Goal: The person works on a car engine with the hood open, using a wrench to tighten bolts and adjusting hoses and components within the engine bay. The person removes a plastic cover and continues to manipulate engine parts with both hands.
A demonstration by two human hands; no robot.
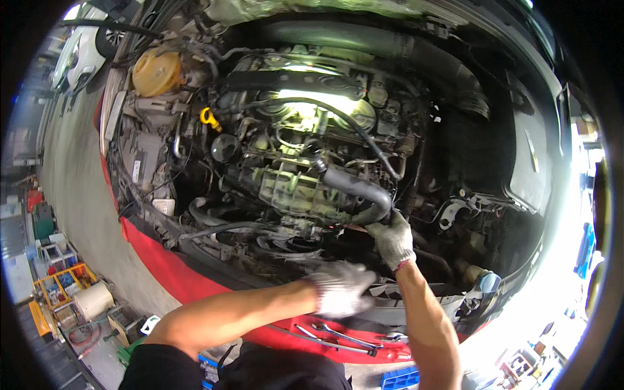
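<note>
An open engine bay lies before me, with the ribbed engine (289, 188) at its middle. A thick black curved hose (354, 185) runs across the engine's near right side and bends back on itself. My right hand (393, 240), in a whitish knit glove, is closed at the lower bend of that hose; its fingertips are partly hidden there. Nearer to me, over the front edge of the bay, my left hand (342, 289) wears a similar glove. Motion smears its fingers, so what it may hold cannot be made out.
Wrenches (338, 337) lie on the red front of the car (172, 260). A yellow dipstick handle (209, 119) and an amber coolant tank (156, 71) stand at the left. A thin black hose (354, 123) arches over the engine. A yellow tool rack (65, 283) is on the floor at left.
</note>
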